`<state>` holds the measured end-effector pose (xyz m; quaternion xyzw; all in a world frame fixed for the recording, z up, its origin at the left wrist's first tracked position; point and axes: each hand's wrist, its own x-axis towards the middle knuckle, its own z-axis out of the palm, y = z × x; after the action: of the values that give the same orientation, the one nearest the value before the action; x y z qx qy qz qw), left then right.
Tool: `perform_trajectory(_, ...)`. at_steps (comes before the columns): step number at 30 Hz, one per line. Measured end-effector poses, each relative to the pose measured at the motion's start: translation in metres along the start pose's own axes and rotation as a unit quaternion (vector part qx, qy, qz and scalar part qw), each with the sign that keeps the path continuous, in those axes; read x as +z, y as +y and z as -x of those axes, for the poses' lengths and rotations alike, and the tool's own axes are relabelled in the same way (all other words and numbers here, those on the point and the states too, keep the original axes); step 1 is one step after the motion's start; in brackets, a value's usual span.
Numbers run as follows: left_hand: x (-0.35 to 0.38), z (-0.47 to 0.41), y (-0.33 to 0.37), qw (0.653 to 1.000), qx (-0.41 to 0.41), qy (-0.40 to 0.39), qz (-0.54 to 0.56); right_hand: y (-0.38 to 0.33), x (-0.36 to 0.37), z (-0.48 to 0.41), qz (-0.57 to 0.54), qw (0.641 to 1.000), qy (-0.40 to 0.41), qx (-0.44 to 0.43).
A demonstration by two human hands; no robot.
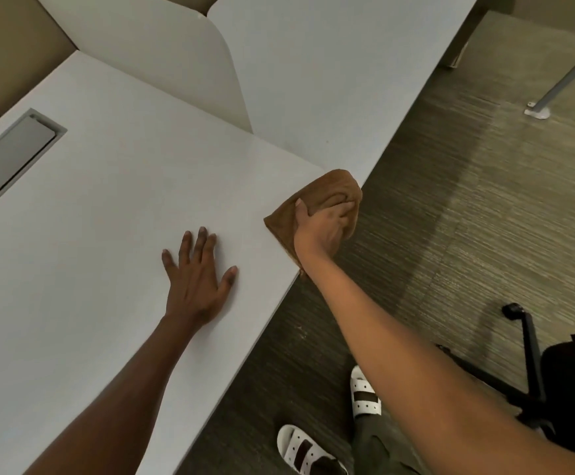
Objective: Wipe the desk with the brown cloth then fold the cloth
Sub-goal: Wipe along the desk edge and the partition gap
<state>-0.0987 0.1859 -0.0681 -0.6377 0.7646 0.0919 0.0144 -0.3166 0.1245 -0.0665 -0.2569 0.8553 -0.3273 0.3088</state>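
Observation:
The brown cloth is bunched at the right front corner of the white desk, partly hanging past the edge. My right hand grips it from above, fingers curled into the fabric. My left hand lies flat on the desk top, fingers spread, palm down, a short way left of the cloth and holding nothing.
A white divider panel stands at the desk's far side, with a second desk beyond it. A grey cable hatch is set into the top at left. A black office chair stands on the carpet at right, near my sandalled feet.

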Motion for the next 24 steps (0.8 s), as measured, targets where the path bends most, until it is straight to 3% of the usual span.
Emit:
perform_trajectory(12,0.003,0.001,-0.003,1.0,0.004,0.014,0.017,0.053,0.014,0.143,0.048,0.996,-0.073,-0.03)
perform_trajectory(19,0.002,0.002,-0.003,0.998,0.008,0.033,0.052,0.077,0.02,0.19,0.041,0.986,-0.158,-0.035)
perform_trajectory(24,0.001,0.003,-0.003,0.997,0.004,0.039,0.066,0.069,0.011,0.159,0.164,0.982,-0.072,-0.061)
